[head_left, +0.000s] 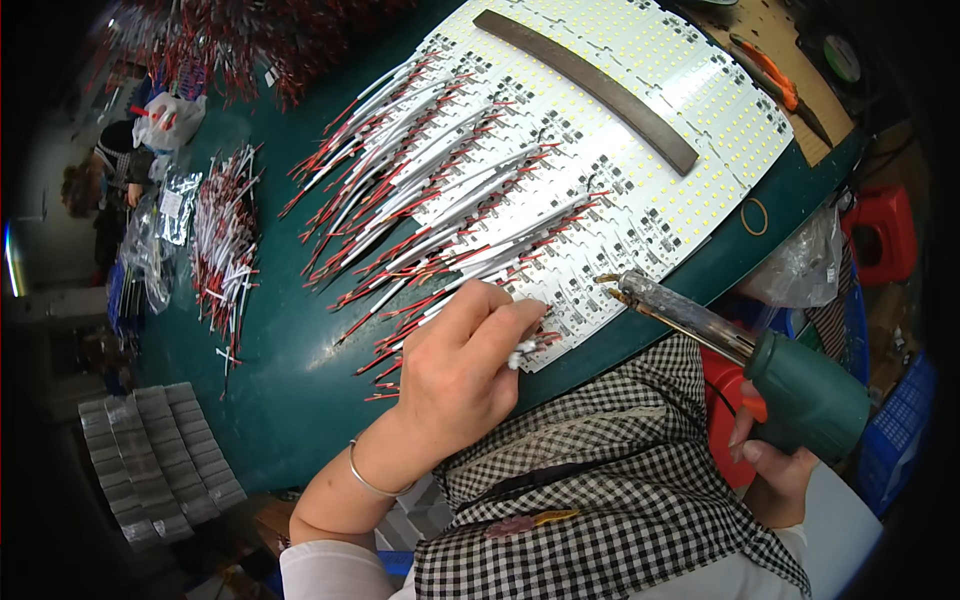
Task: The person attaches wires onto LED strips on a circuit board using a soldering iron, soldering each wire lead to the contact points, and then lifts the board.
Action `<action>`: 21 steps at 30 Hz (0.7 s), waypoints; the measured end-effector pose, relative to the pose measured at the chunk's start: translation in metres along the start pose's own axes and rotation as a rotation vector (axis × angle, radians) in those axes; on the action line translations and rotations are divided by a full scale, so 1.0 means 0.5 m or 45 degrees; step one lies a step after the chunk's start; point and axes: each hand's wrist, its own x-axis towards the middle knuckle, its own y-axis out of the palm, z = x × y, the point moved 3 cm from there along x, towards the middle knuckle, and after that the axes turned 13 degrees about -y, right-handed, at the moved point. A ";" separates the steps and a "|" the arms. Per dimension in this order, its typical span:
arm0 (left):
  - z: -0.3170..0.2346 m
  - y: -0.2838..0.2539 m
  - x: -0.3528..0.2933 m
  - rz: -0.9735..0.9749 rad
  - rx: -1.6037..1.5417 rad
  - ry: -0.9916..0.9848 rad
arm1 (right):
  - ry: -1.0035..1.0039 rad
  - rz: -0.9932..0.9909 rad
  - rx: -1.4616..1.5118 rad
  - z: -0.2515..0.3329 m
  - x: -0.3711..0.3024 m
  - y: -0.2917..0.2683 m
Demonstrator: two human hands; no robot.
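boards [620,165] on green table [290,350], red stool [888,205]

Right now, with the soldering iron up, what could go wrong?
1. Burn: the tip of the soldering iron in the right hand points toward the left hand; if hot, a slip might burn it.
2. Snag: wires overhang the boards near the left hand, which could drag them.
3. Scorch: the metal barrel looks close to the apron.
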 end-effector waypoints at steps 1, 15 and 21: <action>0.002 -0.002 -0.002 0.059 0.061 0.043 | 0.002 -0.001 0.000 -0.001 -0.001 0.001; 0.012 0.022 -0.022 0.027 0.186 0.247 | 0.202 -0.094 -0.054 -0.004 -0.011 0.022; 0.004 0.024 -0.027 0.025 0.141 0.116 | 0.118 0.415 -0.415 0.008 0.020 0.025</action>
